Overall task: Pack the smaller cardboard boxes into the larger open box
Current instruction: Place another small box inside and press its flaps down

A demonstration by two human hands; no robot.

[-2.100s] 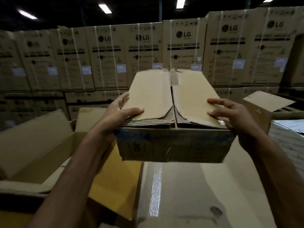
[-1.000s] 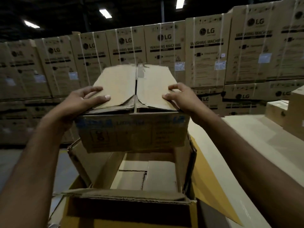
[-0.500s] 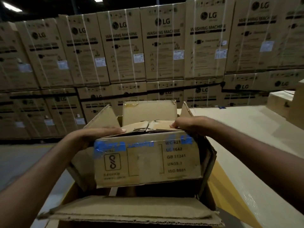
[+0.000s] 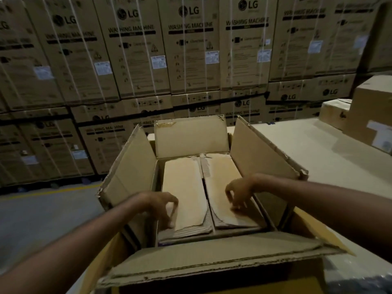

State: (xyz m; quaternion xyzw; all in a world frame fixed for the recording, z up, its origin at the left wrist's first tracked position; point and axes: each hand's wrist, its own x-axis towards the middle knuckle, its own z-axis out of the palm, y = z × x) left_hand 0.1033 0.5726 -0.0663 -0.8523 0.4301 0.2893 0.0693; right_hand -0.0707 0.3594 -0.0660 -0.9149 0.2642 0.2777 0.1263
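The smaller cardboard box (image 4: pixel 184 187) sits down inside the larger open box (image 4: pixel 131 166), its two top flaps closed along a middle seam. The larger box's four flaps stand up or splay outward around it. My left hand (image 4: pixel 159 204) hovers at the small box's near left edge, fingers drooping loosely with the tips touching the flap. Over the near right flap, my right hand (image 4: pixel 238 190) hangs with loosely curled fingers, the tips resting on the cardboard. Neither hand grips the box.
A wall of stacked LG washing machine cartons (image 4: pixel 191 49) fills the background. A wide pale cardboard surface (image 4: pixel 307 149) lies to the right, with more boxes (image 4: pixel 373 115) on it. Grey floor (image 4: pixel 42 213) with a yellow line is at left.
The small box, carried in both hands and swung left over the larger box, has dropped fully into it. Both hands have let go of its sides and now hang loosely above its top.
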